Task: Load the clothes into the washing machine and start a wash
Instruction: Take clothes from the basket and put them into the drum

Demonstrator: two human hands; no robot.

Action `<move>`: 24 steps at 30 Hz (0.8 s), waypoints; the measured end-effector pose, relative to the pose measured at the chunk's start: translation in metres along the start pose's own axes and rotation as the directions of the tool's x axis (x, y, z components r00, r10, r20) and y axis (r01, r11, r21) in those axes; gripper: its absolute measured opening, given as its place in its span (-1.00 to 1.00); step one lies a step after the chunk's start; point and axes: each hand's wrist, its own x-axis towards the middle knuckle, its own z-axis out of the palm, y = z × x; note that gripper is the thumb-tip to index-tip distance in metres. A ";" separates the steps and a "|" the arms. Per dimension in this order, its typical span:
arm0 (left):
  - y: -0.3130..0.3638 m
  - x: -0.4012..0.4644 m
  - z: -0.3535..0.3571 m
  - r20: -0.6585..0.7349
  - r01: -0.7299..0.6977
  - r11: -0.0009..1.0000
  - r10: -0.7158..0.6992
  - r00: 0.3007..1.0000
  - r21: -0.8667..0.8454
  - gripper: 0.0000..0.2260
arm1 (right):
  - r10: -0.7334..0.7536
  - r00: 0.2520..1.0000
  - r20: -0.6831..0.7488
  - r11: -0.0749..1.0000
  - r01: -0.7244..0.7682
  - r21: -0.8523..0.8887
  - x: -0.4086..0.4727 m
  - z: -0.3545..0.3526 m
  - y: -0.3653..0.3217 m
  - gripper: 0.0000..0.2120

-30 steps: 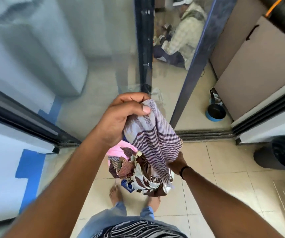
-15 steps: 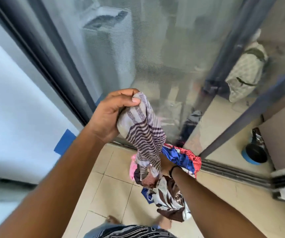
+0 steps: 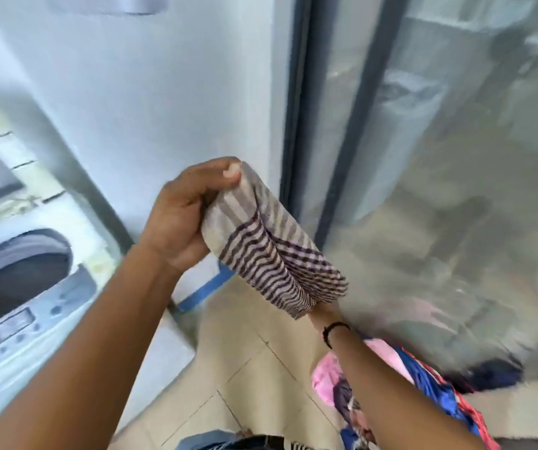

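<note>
Holding a striped cloth [image 3: 270,251] up at the centre of the view, your left hand [image 3: 183,212] has its fingers and thumb curled round the cloth's upper end. The cloth is pale with dark purple stripes and slopes down to the right, where its lower end covers your right hand [image 3: 324,311]. Only the wrist with a thin black band [image 3: 334,331] shows there, so you cannot tell how that hand's fingers lie or what they grip.

Under your right forearm hangs a bundle of clothes [image 3: 423,394]: pink, blue with red, and a dark patterned piece. It sits low on the right, above the floor and close to your body.

At the far left stands the washing machine [image 3: 17,319], a white top-loader. Its round drum opening [image 3: 11,271] is uncovered and looks dark inside; whether anything lies in it is too blurred to tell. A control panel [image 3: 24,323] with small buttons runs along the near edge of the top.

Between the machine and you rises a pale wall [image 3: 150,92] with a strip of blue tape [image 3: 202,289] near its foot. To the right, a dark frame [image 3: 332,125] borders a frosted glass door [image 3: 455,190]. Beige floor tiles [image 3: 244,384] lie open between the machine's front corner and the glass.
</note>
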 end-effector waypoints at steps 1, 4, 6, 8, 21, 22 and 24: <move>0.010 -0.008 -0.023 -0.075 -0.026 1.000 0.026 0.997 -0.010 -0.89 | -0.101 0.994 -0.046 0.989 0.105 0.099 0.004 0.010 -0.016 -0.69; 0.033 -0.035 -0.088 -0.295 -0.104 0.995 0.102 0.950 0.009 -0.90 | -0.264 0.965 -0.009 0.945 0.260 0.201 0.007 0.042 -0.071 -0.82; 0.043 -0.057 -0.131 -0.473 -0.146 0.987 0.158 0.867 0.063 -0.87 | -0.272 0.961 0.055 0.934 0.250 0.257 0.020 0.063 -0.095 -0.82; 0.051 -0.080 -0.172 -0.625 -0.131 0.984 0.176 0.760 0.118 -0.85 | -0.271 0.958 0.094 0.940 0.242 0.239 0.035 0.080 -0.119 -0.85; 0.070 -0.188 -0.338 -0.961 -0.013 0.961 0.277 -0.010 0.277 -0.86 | -0.532 0.775 0.342 0.835 0.411 0.366 0.098 0.211 -0.325 -0.83; 0.071 -0.194 -0.347 -0.958 -0.023 0.960 0.277 -0.071 0.279 -0.89 | -0.553 0.745 0.373 0.822 0.416 0.388 0.096 0.224 -0.340 -0.83; 0.076 -0.204 -0.358 -0.950 -0.061 0.958 0.266 -0.161 0.279 -0.93 | -0.594 0.681 0.429 0.797 0.422 0.432 0.086 0.248 -0.368 -0.84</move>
